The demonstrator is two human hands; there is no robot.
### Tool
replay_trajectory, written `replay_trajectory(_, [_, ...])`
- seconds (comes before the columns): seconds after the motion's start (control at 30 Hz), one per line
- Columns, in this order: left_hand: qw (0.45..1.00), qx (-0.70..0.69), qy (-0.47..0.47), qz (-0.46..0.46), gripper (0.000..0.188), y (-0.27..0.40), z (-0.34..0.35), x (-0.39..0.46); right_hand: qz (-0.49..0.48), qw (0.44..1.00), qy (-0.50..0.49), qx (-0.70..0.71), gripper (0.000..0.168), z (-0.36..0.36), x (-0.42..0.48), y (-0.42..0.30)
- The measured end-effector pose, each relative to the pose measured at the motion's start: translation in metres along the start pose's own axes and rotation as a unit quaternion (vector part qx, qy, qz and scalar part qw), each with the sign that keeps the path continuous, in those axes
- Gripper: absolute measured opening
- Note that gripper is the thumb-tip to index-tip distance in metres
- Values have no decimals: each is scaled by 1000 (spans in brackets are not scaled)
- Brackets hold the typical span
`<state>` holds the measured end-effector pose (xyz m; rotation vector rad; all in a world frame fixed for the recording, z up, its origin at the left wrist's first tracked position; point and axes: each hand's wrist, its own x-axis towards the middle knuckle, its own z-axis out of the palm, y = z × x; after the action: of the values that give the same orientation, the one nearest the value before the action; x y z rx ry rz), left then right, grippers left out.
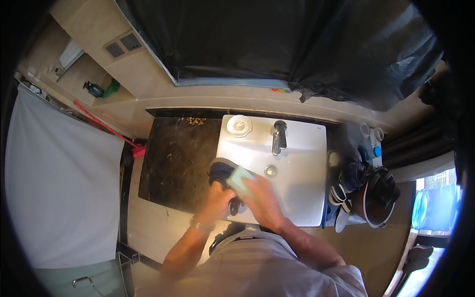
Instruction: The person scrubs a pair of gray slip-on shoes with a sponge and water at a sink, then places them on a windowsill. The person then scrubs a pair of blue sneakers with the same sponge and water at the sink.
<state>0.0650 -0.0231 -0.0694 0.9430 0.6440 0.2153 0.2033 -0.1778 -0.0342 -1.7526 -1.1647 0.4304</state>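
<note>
My left hand (214, 202) grips a dark navy shoe (222, 171) over the front left part of a white ceramic washbasin (300, 185). The shoe's sole edge faces away from me. In my right hand (264, 198) is a pale green block (238, 180), perhaps a sponge or a bar of soap, held against the shoe's upper. Both the block and the hand are slightly blurred. Past them stand a chrome faucet (279, 138) and, lower in the bowl, a metal drain (271, 170). My fingers cover part of the shoe.
A white shell-shaped dish (239, 126) rests at the basin's back left corner. Dark stone counter (174, 159) extends leftward, with small pebble-like bits (196, 120) near its back edge. On the right are several shoes (337, 191) and a bucket (365, 208) with dark items.
</note>
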Motion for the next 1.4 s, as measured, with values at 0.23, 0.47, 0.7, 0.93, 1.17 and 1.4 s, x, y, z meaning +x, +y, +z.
replay_trajectory(0.23, [1000, -9, 7, -24, 52, 2, 24, -3, -49, 997, 28, -52, 54, 16, 45, 23])
replay_trajectory(0.47, [999, -29, 37, 9, 48, 13, 7, -9, -29, 999, -6, 37, 54, 8, -8, 18])
replay_trajectory(0.7, [999, 28, 1, -33, 54, -24, 12, -17, -14, 999, 34, 4, 49, 24, 60, 14])
replay_trajectory(0.93, [994, -78, 49, 52, 52, 3, 14, -21, -34, 999, -19, -6, 55, 2, -7, 3])
replay_trajectory(1.17, [989, -138, 59, 15, 41, 8, 20, -18, -39, 998, 41, -34, 47, 8, 46, 11])
replay_trajectory(1.4, [968, -244, 46, -20, 34, 16, 11, -17, 12, 999, 33, -32, 48, -22, 39, 12])
